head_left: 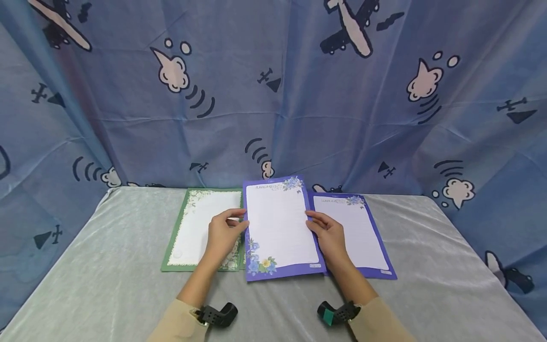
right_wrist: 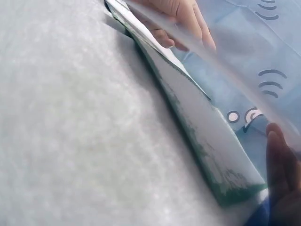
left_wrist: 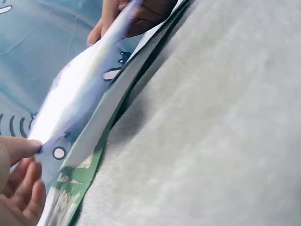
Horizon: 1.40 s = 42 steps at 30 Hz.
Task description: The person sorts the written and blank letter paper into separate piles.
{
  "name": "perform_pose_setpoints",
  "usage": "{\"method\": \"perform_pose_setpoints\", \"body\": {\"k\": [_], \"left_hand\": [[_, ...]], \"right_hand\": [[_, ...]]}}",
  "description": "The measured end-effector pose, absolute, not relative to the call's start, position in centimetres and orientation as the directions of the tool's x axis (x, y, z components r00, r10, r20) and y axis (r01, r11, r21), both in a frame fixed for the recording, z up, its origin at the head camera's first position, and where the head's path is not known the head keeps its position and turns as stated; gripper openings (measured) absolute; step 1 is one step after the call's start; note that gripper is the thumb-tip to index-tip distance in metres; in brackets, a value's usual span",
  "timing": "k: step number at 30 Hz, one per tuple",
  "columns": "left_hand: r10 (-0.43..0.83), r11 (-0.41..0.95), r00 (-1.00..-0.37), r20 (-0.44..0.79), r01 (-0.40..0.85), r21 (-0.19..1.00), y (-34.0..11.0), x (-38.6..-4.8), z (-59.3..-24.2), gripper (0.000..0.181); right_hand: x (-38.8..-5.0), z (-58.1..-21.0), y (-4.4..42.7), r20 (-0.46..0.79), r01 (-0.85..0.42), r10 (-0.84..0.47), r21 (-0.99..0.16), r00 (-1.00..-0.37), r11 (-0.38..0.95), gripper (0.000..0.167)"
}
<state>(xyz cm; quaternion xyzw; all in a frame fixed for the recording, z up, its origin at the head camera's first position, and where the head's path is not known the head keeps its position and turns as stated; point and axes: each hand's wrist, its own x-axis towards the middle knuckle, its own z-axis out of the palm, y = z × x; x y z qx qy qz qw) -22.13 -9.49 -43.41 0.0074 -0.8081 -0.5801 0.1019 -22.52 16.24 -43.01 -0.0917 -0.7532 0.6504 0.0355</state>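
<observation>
Both hands hold up a purple-bordered sheet of stationery paper [head_left: 279, 225] with blue flowers in its corners. My left hand [head_left: 222, 233] pinches its left edge between thumb and fingers. On the opposite edge, my right hand [head_left: 329, 235] pinches it the same way. In the left wrist view the sheet [left_wrist: 70, 99] stands raised at a slant above the papers below. Under and left of it lies a green-bordered sheet [head_left: 201, 228]; to the right lies another purple-bordered sheet [head_left: 359, 232], partly covered by my right hand.
A pale grey cloth [head_left: 107, 285] covers the table. Behind it hangs a blue curtain [head_left: 239, 95] printed with planes and clouds. A black wrist device [head_left: 218, 315] is strapped to the left wrist, and another [head_left: 339, 313] to the right.
</observation>
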Motion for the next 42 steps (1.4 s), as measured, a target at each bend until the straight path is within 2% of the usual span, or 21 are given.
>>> {"method": "perform_pose_setpoints", "body": {"k": [6, 11, 23, 29, 35, 42], "left_hand": [[-0.107, 0.237, -0.985, 0.139, 0.11, 0.965, -9.5, -22.1, -42.9, 0.025], [-0.082, 0.207, -0.986, 0.143, 0.123, 0.971, -9.2, -21.9, -42.3, 0.027], [-0.039, 0.171, -0.983, 0.181, 0.172, 0.97, -7.8, -21.2, -39.9, 0.027], [-0.011, 0.141, -0.983, 0.186, 0.182, 0.973, -6.9, -21.1, -38.3, 0.027], [0.042, 0.151, -0.976, 0.215, 0.219, 0.964, -4.6, -21.2, -36.6, 0.024], [0.07, 0.247, -0.951, 0.301, 0.309, 0.919, -2.3, -21.4, -35.8, 0.016]], "right_hand": [[-22.4, -42.6, 16.5, -0.072, 0.101, 0.191, -0.985, -0.979, 0.144, 0.032], [-22.1, -41.6, 16.8, -0.054, 0.079, 0.142, -0.981, -0.988, 0.176, 0.033], [-20.5, -38.2, 17.9, 0.051, -0.064, -0.038, -0.855, -0.998, 0.514, 0.032], [-20.1, -36.8, 18.5, 0.101, -0.134, -0.089, -0.801, -0.991, 0.583, 0.028], [-20.1, -36.1, 19.8, 0.159, -0.18, -0.09, -0.747, -0.983, 0.64, 0.023], [-20.1, -35.1, 21.8, 0.189, -0.184, -0.069, -0.7, -0.98, 0.691, 0.023]]}}
